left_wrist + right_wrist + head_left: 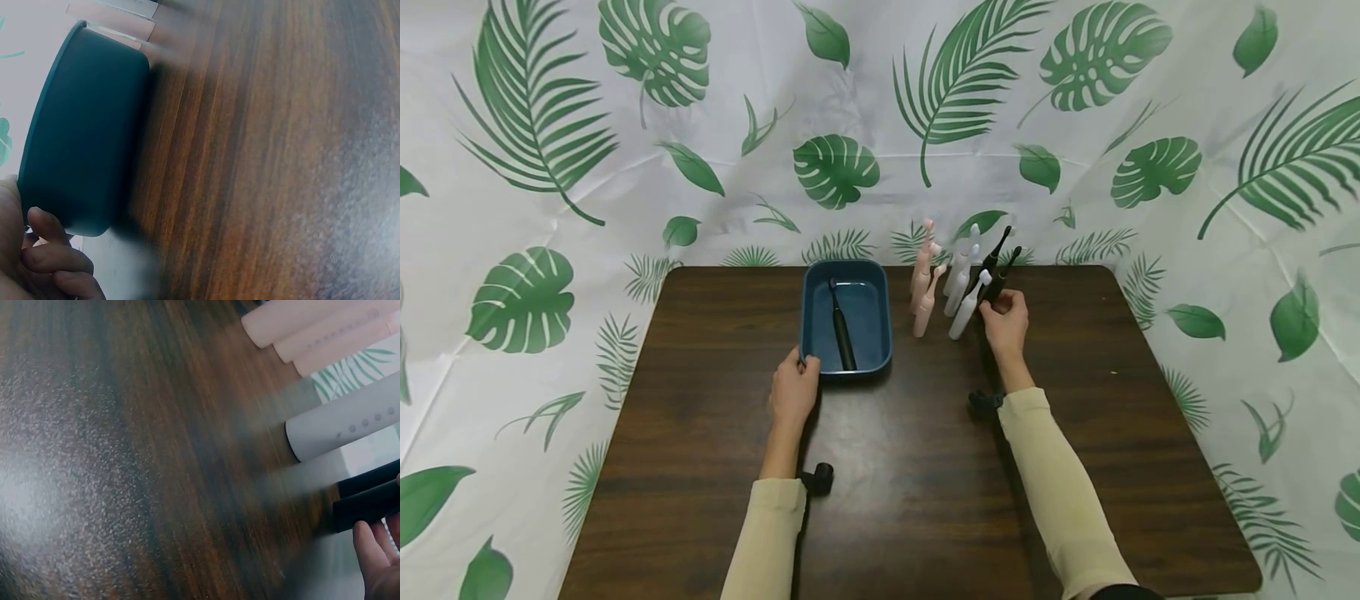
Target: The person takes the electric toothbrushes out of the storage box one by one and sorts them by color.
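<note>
My left hand (793, 390) grips the rim of a blue rectangular tub (889, 329) at its near left corner. In the left wrist view, curled fingers (56, 256) sit at the corner of the tub's wall (87, 125). Inside the tub lies a black electric toothbrush (842, 337). Over to the right, my right hand (1007, 327) pinches the handle of an upright black electric toothbrush (365, 505) near its base. Behind that one stands another black toothbrush (996, 252). A white toothbrush (967, 313) is just left of the right hand.
Several upright white and pink toothbrushes, with a pink one (925, 312) in front, stand between the tub and my right hand. A brown wooden table (910, 500) bears everything. Behind it hangs a leaf-patterned white cloth (865, 92). Each wrist carries a small black camera (822, 478).
</note>
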Demonstrator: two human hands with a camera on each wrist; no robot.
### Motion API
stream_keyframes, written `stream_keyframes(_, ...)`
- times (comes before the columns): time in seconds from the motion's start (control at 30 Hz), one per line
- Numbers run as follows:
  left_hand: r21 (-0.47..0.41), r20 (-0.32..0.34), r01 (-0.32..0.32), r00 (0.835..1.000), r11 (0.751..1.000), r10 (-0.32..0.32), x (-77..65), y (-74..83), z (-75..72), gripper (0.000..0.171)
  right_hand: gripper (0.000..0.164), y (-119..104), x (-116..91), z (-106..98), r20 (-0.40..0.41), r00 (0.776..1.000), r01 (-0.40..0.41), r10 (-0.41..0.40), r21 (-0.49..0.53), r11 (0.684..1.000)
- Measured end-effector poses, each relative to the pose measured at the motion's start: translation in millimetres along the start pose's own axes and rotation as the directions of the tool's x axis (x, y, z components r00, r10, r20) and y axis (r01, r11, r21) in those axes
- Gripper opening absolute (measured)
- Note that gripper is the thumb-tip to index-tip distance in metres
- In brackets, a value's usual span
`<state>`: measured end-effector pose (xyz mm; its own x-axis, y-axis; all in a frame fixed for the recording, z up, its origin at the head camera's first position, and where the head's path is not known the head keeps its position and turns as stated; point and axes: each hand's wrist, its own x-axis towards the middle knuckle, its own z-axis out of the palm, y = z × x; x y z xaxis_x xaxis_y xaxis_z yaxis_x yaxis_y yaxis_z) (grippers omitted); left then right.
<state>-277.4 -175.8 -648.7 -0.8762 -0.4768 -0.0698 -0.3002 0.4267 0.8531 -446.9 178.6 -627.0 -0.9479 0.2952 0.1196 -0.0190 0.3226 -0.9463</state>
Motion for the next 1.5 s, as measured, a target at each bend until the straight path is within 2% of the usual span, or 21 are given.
stream_keyframes(0.23,-0.041,0.003,0.007,1.0,0.999,-0.007,-1.3,6.1,-1.9,0.023,0.04,-0.2,1.8,-2.7,0.023,1.0,-0.01,0.01,-0.003,1.0)
stream_keyframes(0.47,-0.022,0.011,0.023,1.0,1.0,-0.023,1.5,5.5,-0.4,0.024,0.048,4.2,-3.8,-9.2,0.086,0.994,-0.068,0.071,-0.037,0.997)
stream_keyframes(0.6,-0.008,0.016,0.032,0.999,0.999,-0.032,-0.7,9.0,-0.6,0.024,0.039,8.5,-11.5,-24.4,0.127,0.983,-0.124,0.131,-0.057,0.991)
stream_keyframes(0.67,0.003,0.022,0.027,0.999,1.0,-0.027,-0.5,8.8,-0.8,0.023,0.033,9.1,-16.6,-33.6,0.156,0.977,-0.124,0.145,-0.133,0.983)
stream_keyframes(0.73,0.009,0.01,0.029,1.0,1.0,-0.029,-0.2,8.3,-0.7,0.021,0.03,6.5,-23.9,-41.1,0.18,0.974,-0.095,0.138,-0.231,0.968)
stream_keyframes(0.83,0.021,-0.002,0.016,1.0,1.0,-0.016,1.5,6.0,-0.8,0.02,0.032,-4.3,-39.5,-46.9,0.206,0.972,-0.019,0.112,-0.406,0.914)
stream_keyframes(0.97,0.02,-0.012,0.017,1.0,1.0,-0.017,-0.1,6.8,-2.2,0.021,0.03,-25.9,-66.2,-40.6,0.27,0.959,0.07,0.085,-0.516,0.854)
stream_keyframes(1.07,0.019,-0.011,0.026,1.0,0.999,-0.025,-1.8,7.6,-4.0,0.022,0.025,-46.8,-92.3,-24.4,0.372,0.928,0.193,0.028,-0.543,0.817)
stream_keyframes(1.17,0.016,-0.004,0.027,1.0,1.0,-0.027,-1.3,6.8,-4.3,0.022,0.017,-68.0,-120.7,-1.5,0.486,0.872,0.34,-0.052,-0.527,0.779)
stream_keyframes(1.3,0.025,0.005,0.027,1.0,0.999,-0.028,0.6,6.9,-2.5,0.024,0.011,-92.9,-146.9,31.4,0.58,0.801,0.453,-0.146,-0.429,0.781)
stream_keyframes(1.4,0.041,0.0,0.031,1.0,0.999,-0.031,2.1,5.6,0.3,0.025,0.02,-106.3,-155.0,55.4,0.627,0.755,0.5,-0.195,-0.357,0.789)
stream_keyframes(1.5,0.036,0.0,0.037,0.999,0.999,-0.037,-2.0,10.9,-0.6,0.023,0.03,-113.7,-157.6,78.3,0.662,0.723,0.532,-0.198,-0.352,0.77)
